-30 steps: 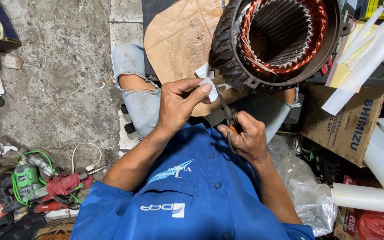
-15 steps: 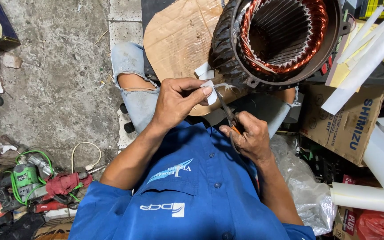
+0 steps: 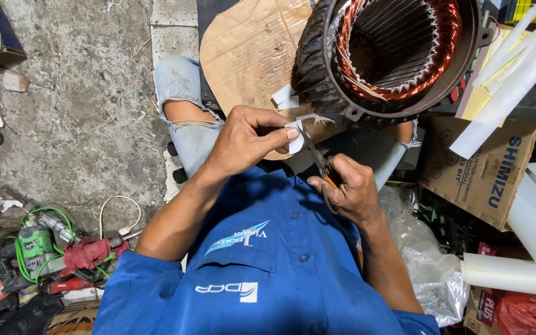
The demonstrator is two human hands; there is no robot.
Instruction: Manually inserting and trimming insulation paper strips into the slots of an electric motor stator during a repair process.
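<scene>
A small white piece of matt paper [image 3: 294,138] is pinched in the left hand [image 3: 243,139]; thin dull-metal scissors with orange plastic grips [image 3: 317,158] are held by the right hand [image 3: 350,189]. Just beyond them, glossy copper windings gleam inside a round, rough dark cast-metal motor housing [image 3: 392,53], resting on matt brown cardboard [image 3: 246,53].

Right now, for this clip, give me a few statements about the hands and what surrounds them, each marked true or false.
1. The left hand pinches a small white paper piece. True.
2. The right hand holds a hammer. False: it holds scissors with orange handles.
3. The motor stator shows copper windings inside. True.
4. The stator rests on bare concrete. False: a cardboard sheet lies under it.
5. A green power tool lies on the floor. True.
</scene>
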